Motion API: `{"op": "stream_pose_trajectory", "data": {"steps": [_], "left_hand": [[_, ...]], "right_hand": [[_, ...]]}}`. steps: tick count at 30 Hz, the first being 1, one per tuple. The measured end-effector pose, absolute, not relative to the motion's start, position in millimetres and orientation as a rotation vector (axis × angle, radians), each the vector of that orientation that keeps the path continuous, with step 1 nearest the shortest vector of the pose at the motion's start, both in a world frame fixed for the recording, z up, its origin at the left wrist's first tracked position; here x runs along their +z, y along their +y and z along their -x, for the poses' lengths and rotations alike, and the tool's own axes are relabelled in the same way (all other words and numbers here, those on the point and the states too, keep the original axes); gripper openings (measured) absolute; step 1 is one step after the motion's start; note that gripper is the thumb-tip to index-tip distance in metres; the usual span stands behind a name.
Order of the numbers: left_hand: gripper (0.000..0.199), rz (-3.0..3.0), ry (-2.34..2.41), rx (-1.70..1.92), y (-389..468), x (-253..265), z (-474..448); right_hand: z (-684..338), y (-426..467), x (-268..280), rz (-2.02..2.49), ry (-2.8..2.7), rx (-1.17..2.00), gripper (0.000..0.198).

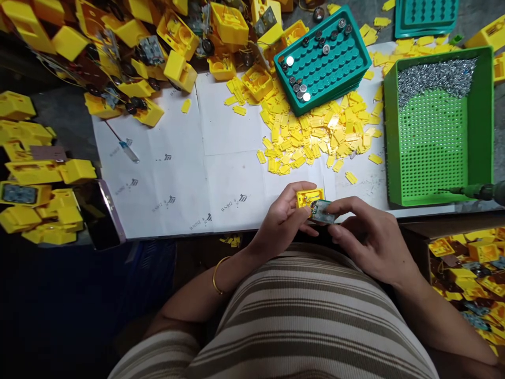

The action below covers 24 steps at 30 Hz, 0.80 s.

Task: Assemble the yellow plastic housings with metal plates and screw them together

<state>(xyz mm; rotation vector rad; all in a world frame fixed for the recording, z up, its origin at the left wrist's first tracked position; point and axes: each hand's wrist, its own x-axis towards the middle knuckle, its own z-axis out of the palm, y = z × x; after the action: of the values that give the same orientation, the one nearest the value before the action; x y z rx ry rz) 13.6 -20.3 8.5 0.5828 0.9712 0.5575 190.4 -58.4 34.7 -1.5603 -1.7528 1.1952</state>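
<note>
Left hand (282, 221) grips an open yellow plastic box-shaped housing (304, 197) at the paper's near edge; a flat grey rectangular plate with green parts (324, 213) overlaps its lower-right corner, long axis roughly left-right. Right hand (371, 245) is nearer the plate's outer end, index fingertip on it, fingers half-curled, can't tell if thumb pinches. Open white printed paper (169, 179) left; loose flat yellow plastic pieces (315, 137) beyond, green perforated plastic basket (430, 142) right.
</note>
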Motion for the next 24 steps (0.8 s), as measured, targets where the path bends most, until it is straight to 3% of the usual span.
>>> {"op": "stream_pose_trajectory", "data": {"steps": [4, 8, 13, 24], "left_hand": [[0.036, -0.513, 0.923, 0.566, -20.6, 8.7, -12.0], [0.038, -0.474, 0.874, 0.565, -21.0, 7.3, -10.5], [0.038, -0.490, 0.881, 0.552, -21.2, 6.0, -11.0], [0.039, -0.404, 0.861, 0.471, -21.0, 9.4, -8.9]], "right_hand": [[-187.2, -61.3, 27.4, 1.572, -1.692, 1.068, 0.014], [-186.5, -62.3, 25.7, 1.584, -1.678, 0.971, 0.038], [-185.8, -60.6, 26.3, 1.569, -1.737, 0.965, 0.025], [-192.5, -52.3, 25.1, 1.395, -1.880, 1.000, 0.030]]}}
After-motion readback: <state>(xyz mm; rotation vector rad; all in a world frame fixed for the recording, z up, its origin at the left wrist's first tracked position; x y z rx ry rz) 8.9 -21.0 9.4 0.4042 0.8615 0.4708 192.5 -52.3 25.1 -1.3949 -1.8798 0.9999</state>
